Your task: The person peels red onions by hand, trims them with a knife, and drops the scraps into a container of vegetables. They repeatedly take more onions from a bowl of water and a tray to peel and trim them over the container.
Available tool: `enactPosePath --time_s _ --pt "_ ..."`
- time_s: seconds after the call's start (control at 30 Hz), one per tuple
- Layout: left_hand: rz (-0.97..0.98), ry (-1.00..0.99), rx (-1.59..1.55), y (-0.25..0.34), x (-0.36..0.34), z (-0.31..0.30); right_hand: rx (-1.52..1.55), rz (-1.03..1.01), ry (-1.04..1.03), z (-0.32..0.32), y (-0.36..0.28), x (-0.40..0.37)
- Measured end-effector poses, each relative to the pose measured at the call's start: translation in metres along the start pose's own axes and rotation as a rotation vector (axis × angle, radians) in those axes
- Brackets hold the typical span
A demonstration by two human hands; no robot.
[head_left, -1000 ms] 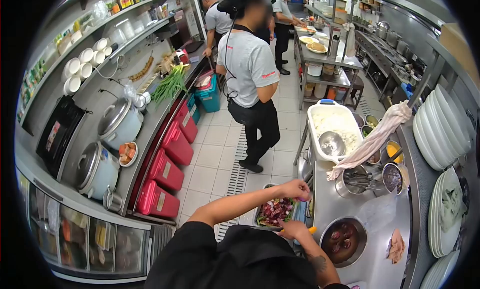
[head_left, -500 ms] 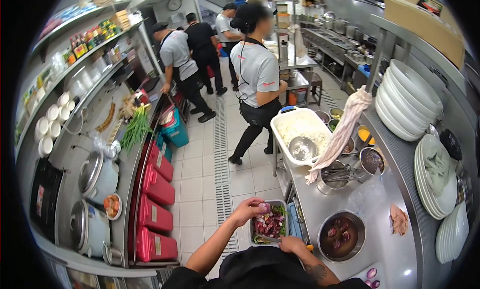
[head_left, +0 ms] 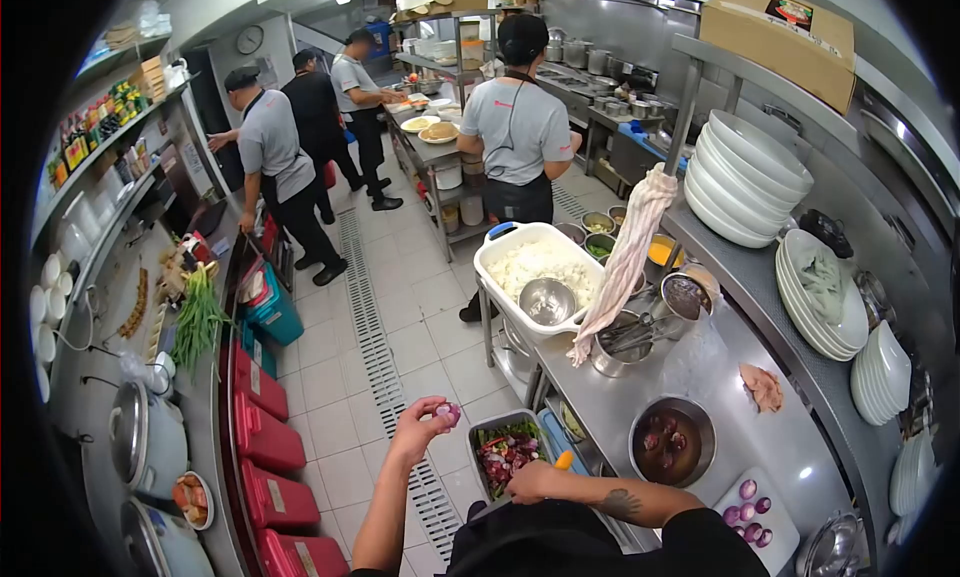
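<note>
My left hand (head_left: 415,432) is raised left of a metal bin, its fingers closed on a red onion (head_left: 450,414). My right hand (head_left: 528,483) is closed over the bin's near side. A yellow-orange handle (head_left: 565,460) sticks out beside it; the tool's other end cannot be made out. Onion skins and green leaf scraps fill much of the bin (head_left: 546,447). On the steel counter to the right, dark red onions sit in brownish liquid inside a round metal pot (head_left: 705,467). Several purple onions (head_left: 747,512) lie on a white board (head_left: 783,517) near me.
A white tub (head_left: 488,267) of pale food with a metal bowl stands on the counter, beside a hanging cloth (head_left: 630,257). White bowls (head_left: 745,177) are stacked on the right shelf. Red bins (head_left: 270,437) line the left counter. Several co-workers (head_left: 515,127) stand ahead.
My left hand with the onion has moved left, away from the bin. The right hand has shifted over the bin. The camera view has turned right, and the nearest co-worker now faces away.
</note>
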State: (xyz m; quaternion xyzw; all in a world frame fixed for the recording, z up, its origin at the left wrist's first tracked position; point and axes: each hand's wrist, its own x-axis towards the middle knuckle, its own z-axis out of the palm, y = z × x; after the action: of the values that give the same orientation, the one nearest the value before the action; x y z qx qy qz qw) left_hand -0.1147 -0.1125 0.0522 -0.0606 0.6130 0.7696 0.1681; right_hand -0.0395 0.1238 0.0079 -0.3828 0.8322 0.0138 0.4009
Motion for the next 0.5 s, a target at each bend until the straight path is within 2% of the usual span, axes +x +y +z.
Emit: enactPosePath --time_s 0.1,0.17,0.3,0.37,0.43,0.5 --pt "-0.025 -0.033 0.025 -0.009 0.010 -0.016 -0.057 -0.003 0.034 0.013 -0.013 0.024" --pt "-0.058 -0.073 0.033 -0.022 0.013 -0.026 -0.049 -0.004 -0.062 0.016 -0.021 0.033" --pt "-0.142 -0.163 0.070 -0.042 0.020 -0.028 0.092 0.092 -0.084 0.013 -0.025 0.031" --pt "-0.142 -0.164 0.059 -0.049 0.023 -0.024 0.206 0.203 0.031 0.024 -0.019 0.030" --pt "-0.125 -0.174 0.075 -0.053 0.025 -0.018 0.251 0.246 0.005 0.028 -0.012 0.025" --pt "-0.166 -0.167 0.039 -0.059 0.023 -0.012 0.380 0.330 0.071 0.048 -0.003 0.024"
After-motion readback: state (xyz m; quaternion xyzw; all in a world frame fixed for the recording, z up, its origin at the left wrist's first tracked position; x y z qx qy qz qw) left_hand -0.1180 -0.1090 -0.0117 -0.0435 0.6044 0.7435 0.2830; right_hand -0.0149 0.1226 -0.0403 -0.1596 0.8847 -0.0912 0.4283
